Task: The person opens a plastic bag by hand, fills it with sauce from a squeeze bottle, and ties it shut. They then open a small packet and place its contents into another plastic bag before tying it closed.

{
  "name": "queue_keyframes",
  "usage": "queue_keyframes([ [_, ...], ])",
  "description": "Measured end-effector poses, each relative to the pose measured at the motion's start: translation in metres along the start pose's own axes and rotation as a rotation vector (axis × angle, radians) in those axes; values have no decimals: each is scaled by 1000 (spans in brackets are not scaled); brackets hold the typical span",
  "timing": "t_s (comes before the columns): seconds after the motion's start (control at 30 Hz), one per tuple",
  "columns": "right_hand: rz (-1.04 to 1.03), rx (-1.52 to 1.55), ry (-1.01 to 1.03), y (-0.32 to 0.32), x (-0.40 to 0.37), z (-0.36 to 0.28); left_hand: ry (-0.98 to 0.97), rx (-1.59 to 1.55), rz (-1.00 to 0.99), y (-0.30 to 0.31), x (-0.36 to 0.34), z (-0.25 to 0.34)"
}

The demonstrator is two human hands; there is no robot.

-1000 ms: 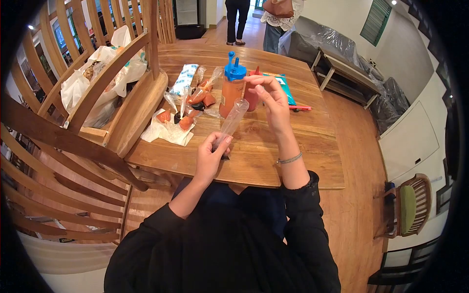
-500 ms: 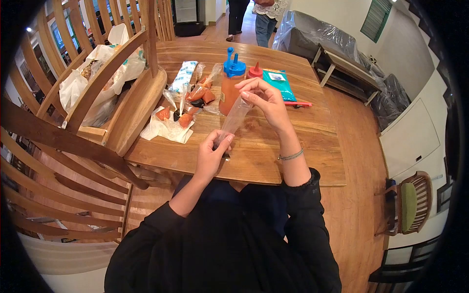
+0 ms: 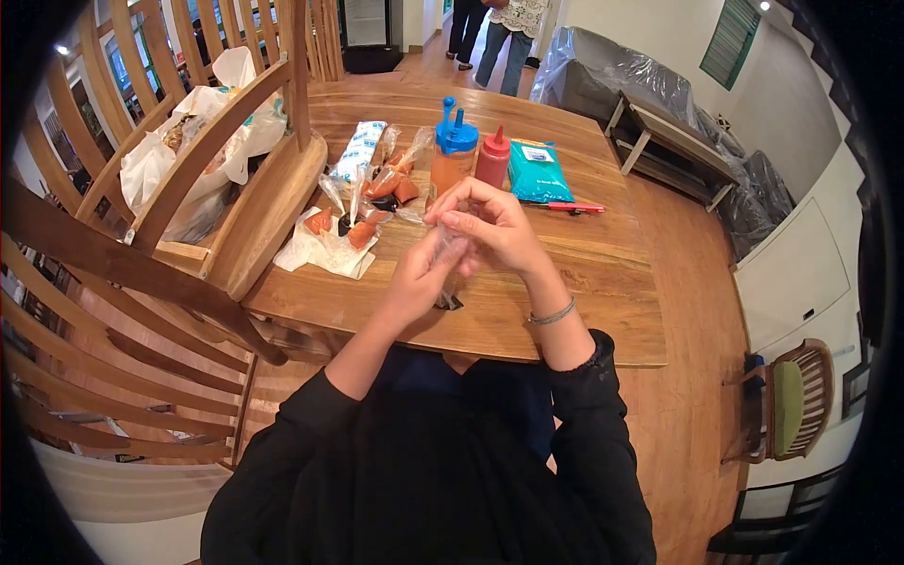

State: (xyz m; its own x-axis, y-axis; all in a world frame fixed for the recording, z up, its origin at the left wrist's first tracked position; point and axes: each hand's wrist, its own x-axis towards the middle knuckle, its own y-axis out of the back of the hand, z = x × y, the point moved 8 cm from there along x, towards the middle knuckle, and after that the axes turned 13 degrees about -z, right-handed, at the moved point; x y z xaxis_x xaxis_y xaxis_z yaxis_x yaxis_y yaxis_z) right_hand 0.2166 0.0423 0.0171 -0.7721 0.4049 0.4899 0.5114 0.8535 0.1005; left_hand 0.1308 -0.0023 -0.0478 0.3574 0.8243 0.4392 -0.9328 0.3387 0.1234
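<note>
Over the near part of the table, my two hands meet around a narrow clear plastic bag [image 3: 446,243]. My left hand [image 3: 421,278] is closed on it from below. The fingers of my right hand [image 3: 492,226] pinch the upper part, partly hiding it. Something dark [image 3: 450,300] shows at the lower end, under my left hand. Just beyond my hands stand a squeeze bottle with a blue lid [image 3: 456,151] and orange contents, and a red squeeze bottle [image 3: 492,158].
Left on the wooden table [image 3: 584,311] lie knotted bags of orange and dark sauce [image 3: 386,188], white paper [image 3: 325,252] and a blue-white packet [image 3: 361,151]. A teal packet [image 3: 540,174] and red pen [image 3: 575,207] lie right. A wooden chair [image 3: 273,212] holds a white bag [image 3: 202,160].
My right hand has come down and toward my left, so the bag that was stretched between them is now gathered and mostly covered. The red bottle and pen show more fully.
</note>
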Motion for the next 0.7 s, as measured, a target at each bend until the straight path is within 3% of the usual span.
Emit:
queue_keyframes([
  [0.07,43,42,-67,1,-3,3,83,-147,-59,1,-2,-9],
  [0.27,217,-113,75,11,-6,5,87,-300,117,-3,-9,-22],
  [0.47,391,-180,192,16,-15,-5,94,-402,-18,-13,-9,-28],
  [0.57,557,-206,301,28,-25,-19,151,-235,-52,-18,-9,-24],
  [0.7,702,-243,402,36,-36,-30,114,-275,-142,-35,-8,-21],
])
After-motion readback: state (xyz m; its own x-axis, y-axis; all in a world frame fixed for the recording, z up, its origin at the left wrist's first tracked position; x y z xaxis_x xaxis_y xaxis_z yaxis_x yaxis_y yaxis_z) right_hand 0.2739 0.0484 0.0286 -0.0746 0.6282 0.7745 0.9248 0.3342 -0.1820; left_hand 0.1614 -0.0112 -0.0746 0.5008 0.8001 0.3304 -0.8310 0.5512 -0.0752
